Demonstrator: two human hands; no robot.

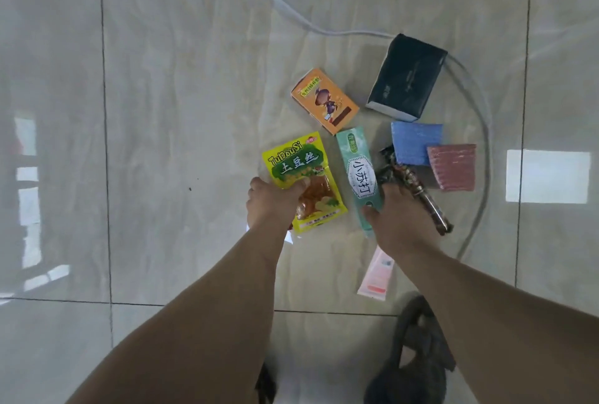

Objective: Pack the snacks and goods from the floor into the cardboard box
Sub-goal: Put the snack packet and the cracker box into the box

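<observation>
Goods lie clustered on the tiled floor (162, 112): a yellow snack pouch (293, 164), a teal toothpaste box (358, 173), an orange carton (324, 100), a dark tissue pack (405, 78), blue (415, 141) and red sponges (453, 167), a dark wrapped stick (418, 190) and a pink tube (377, 274) (partly under the right forearm). Bare tile lies open to the left, while a white cable (479, 131) curves round the cluster's far and right sides. Left hand (270, 206) reaches down with its grip grasping the pouch's lower part; right hand (400, 219) is grasping the toothpaste box, thumb on its face.
</observation>
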